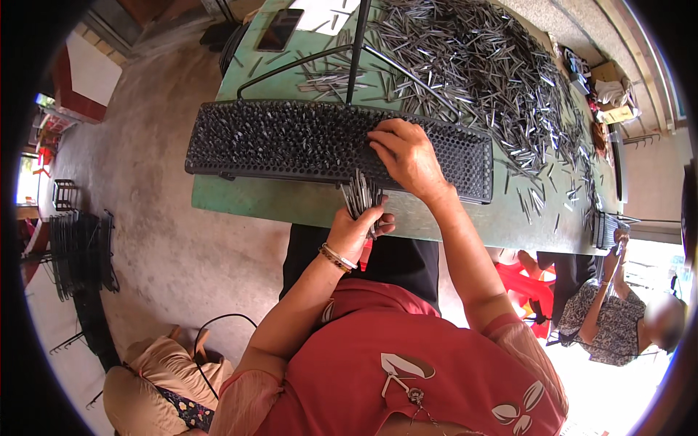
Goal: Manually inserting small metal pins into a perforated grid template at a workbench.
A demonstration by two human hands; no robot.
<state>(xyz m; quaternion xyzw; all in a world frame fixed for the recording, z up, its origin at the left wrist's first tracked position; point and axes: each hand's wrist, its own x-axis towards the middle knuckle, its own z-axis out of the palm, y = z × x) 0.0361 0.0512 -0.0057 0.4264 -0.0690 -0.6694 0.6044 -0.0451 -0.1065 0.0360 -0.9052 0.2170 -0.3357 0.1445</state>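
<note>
My left hand [355, 227] is closed round a bundle of thin metal sticks [358, 193], their ends standing up toward the rack. Just in front of it lies a long black rack [465, 166] full of small round holes. Sticks stand in the holes across its left and middle part, while bare holes show at its right end. My right hand [408, 156] is over the rack, right of the middle, with thumb and fingers pinched downward. Whatever sits between those fingertips is hidden.
A big heap of loose metal sticks [465, 58] covers the far right of the green table [254, 200]. Bent black rods [355, 54] rise behind the rack. A phone [281, 30] lies far left. Another person [607, 320] works at the right, near a red stool [527, 291].
</note>
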